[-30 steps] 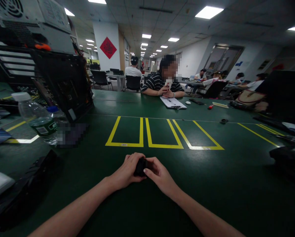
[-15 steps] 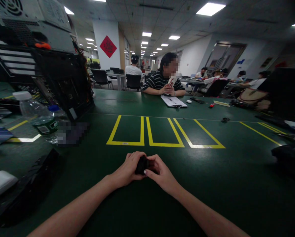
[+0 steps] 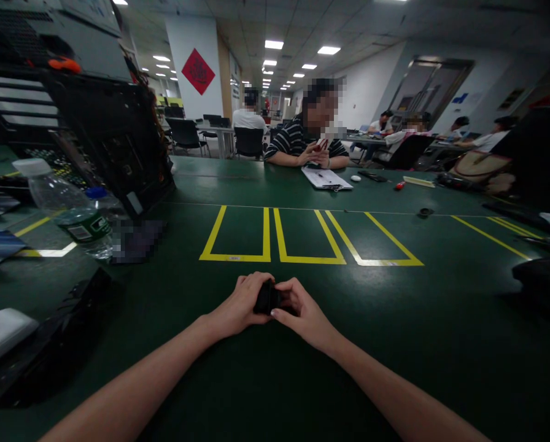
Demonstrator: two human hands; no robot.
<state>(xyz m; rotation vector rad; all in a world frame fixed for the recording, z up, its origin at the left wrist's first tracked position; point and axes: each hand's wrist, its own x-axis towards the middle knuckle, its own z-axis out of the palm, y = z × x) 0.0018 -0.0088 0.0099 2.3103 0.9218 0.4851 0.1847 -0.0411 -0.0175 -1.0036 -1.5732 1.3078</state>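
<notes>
Between my hands, low over the green table (image 3: 275, 380), is a small black block-like object (image 3: 267, 299); it is too dark to tell its kind. My left hand (image 3: 244, 305) wraps round its left side, with the thumb below and the fingers over the top. On the other side, my right hand (image 3: 301, 315) has curled fingers and a thumb tip against the object's right edge. The fingers hide part of it. Beyond both hands, yellow tape outlines (image 3: 309, 260) mark the table.
At left stand an open computer case (image 3: 113, 141) and a clear plastic bottle (image 3: 79, 215). A long black part (image 3: 58, 350) and a white object (image 3: 5, 336) lie nearer. Across the table sits a person (image 3: 284, 144) behind a clipboard (image 3: 326, 178). Dark items (image 3: 539, 285) lie at right.
The view has tilted slightly downward, so the background sits higher. Both hands still hold the black object, which has turned slightly; the right fingertips have shifted a little on it.
</notes>
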